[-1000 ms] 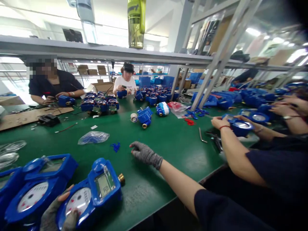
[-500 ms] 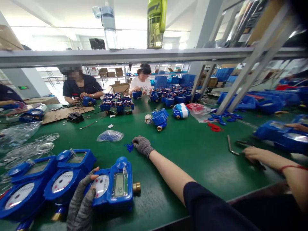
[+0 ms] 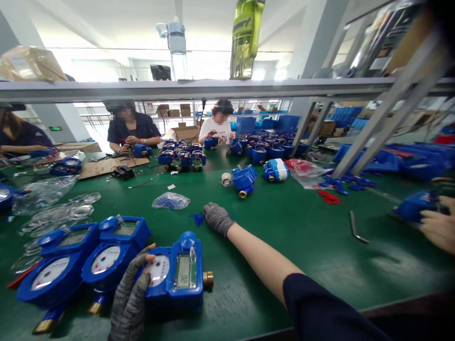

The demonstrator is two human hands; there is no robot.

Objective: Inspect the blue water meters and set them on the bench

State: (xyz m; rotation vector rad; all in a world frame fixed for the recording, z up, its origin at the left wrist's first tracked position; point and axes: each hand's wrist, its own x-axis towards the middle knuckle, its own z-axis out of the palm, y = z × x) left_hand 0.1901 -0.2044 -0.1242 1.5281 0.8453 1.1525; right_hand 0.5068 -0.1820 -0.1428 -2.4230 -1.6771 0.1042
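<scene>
My left hand [image 3: 131, 293], in a grey fingerless glove, grips the left side of a blue water meter [image 3: 190, 279] with a white dial, a small display and a brass end. My right hand [image 3: 217, 219], gloved the same way, reaches out to a little heap of small blue parts [image 3: 197, 218] on the green table. Its fingers are bent down to the tabletop beside the heap, closed together; whether a part is between the fingertips is hidden. Left of the held meter, two similar water meters [image 3: 106, 258] stand close by.
Beyond the heap lies a plastic bag of blue parts [image 3: 171, 201]. Clear rings [image 3: 67, 213] are piled at left. Farther back stand a blue meter body [image 3: 244, 180] and a white roll [image 3: 226, 179]. A hex key [image 3: 355, 227] lies at right, near a co-worker's hand [image 3: 439, 225].
The whole view has shifted, so things sit farther right. My hands keep their places at the meter and the heap. The co-worker's hand at right has left the tools for a blue meter.
</scene>
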